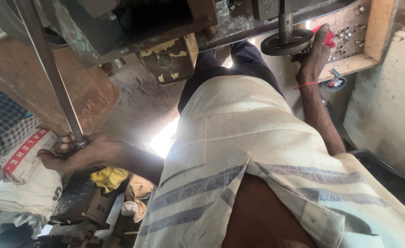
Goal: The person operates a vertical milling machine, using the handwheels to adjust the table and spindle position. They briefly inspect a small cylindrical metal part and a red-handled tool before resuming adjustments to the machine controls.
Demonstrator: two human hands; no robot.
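Note:
My left hand [81, 154] is closed around the lower end of a long steel lever rod [51, 76] that slants up to the machine at the top left. My right hand [315, 55] reaches forward to a small dark handwheel [287, 42] on a vertical shaft, with the fingers curled on its rim and the thumb pointing up. There is a red thread around that wrist. A red cloth [329, 36] lies just behind the right hand. My cream striped shirt [257, 156] fills the middle of the view.
A worn green metal machine body [120, 27] hangs over the top. A brown wooden panel [37, 82] and white sacks [19, 160] are on the left. Yellow cloth [110, 177] and clutter lie below. A wooden tray [377, 32] with bolts sits top right, and a dark bin [386, 174] at right.

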